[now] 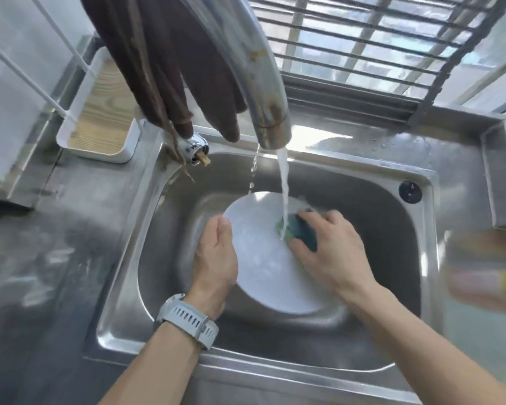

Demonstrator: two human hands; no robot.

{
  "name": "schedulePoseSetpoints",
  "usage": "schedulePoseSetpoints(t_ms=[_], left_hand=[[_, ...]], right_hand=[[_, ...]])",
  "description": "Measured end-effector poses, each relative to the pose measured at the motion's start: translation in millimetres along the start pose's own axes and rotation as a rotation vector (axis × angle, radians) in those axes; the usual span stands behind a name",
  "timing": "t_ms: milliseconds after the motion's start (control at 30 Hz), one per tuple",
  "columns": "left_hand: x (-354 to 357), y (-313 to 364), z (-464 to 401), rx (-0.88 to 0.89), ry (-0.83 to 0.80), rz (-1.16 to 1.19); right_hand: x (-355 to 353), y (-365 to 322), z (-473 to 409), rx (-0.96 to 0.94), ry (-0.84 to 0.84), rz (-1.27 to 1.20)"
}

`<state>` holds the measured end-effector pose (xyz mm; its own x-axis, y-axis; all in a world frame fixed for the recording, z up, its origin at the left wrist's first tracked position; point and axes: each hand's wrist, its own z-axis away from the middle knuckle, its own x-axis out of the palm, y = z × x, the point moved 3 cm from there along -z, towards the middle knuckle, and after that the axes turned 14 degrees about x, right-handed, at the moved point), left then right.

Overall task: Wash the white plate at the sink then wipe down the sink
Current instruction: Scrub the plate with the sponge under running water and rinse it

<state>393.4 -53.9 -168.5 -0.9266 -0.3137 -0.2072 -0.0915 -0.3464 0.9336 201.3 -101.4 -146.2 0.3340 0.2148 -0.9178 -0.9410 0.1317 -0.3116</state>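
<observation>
Clearly I was partway through the first job: the plate (263,258) was under running water, a sponge (301,229) was on it, and the washing was not finished, as I judged it. Wiping down the sink (392,258) was yet to come.

Left of the plate, my left hand (216,252) gripped its left rim, thumb over the face; the other fingers were hidden behind, so I could not tell how they lay. I wore a watch (187,320) on that wrist. The plate itself was tilted inside the sink, in the middle of the basin, with the stream from the tap (263,112) landing on its upper right part. A brown cloth (173,68) hung just left of the tap.

Right of the plate's centre, my right hand (330,252) clamped the sponge, fingers curled round it, and pressed it against the plate's face where the water struck.
</observation>
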Motion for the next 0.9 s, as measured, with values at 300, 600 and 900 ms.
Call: schedulePoseSetpoints(t_ms=[300,600,900], left_hand=[[4.7,-0.8,6.0,-0.029,0.036,0.034],[17.7,3.4,15.0,0.029,0.015,0.010],[25.0,5.2,22.3,-0.042,-0.051,0.108]], right_hand=[[5.6,-12.0,-8.3,0.059,-0.002,-0.058],[9.3,-34.0,-15.6,0.026,0.008,-0.201],[19.0,-22.2,-3.5,0.094,0.023,-0.319]])
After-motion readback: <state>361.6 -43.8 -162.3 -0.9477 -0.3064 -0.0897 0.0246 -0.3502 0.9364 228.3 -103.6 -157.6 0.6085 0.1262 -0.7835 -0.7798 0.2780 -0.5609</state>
